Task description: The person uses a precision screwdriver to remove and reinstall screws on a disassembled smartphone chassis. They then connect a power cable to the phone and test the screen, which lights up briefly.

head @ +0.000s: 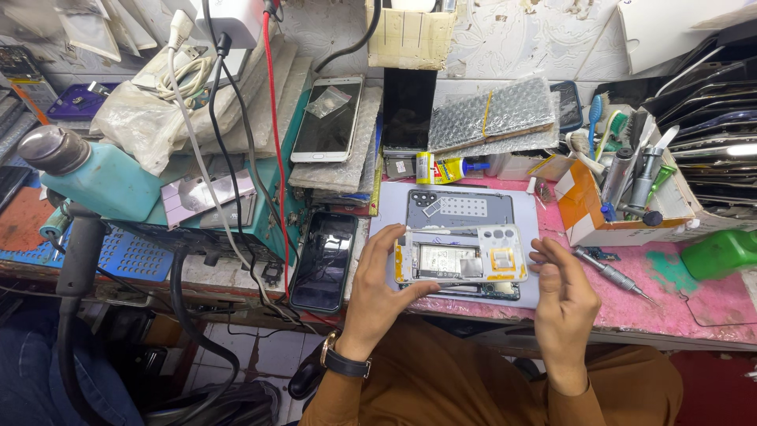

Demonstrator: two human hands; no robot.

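opened phone (461,260) on mat (528,213) | screwdriver (613,274) R of mat | dark phone (323,261) L

Worn pink workbench (694,308) against a chipped white wall (520,35) (tiled floor (260,355) beneath).

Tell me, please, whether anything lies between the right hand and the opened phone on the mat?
Nothing visible does. The right hand hovers open just beside the right end of the opened phone, with only bare grey mat in the gap. The left hand already grips the phone's left end.
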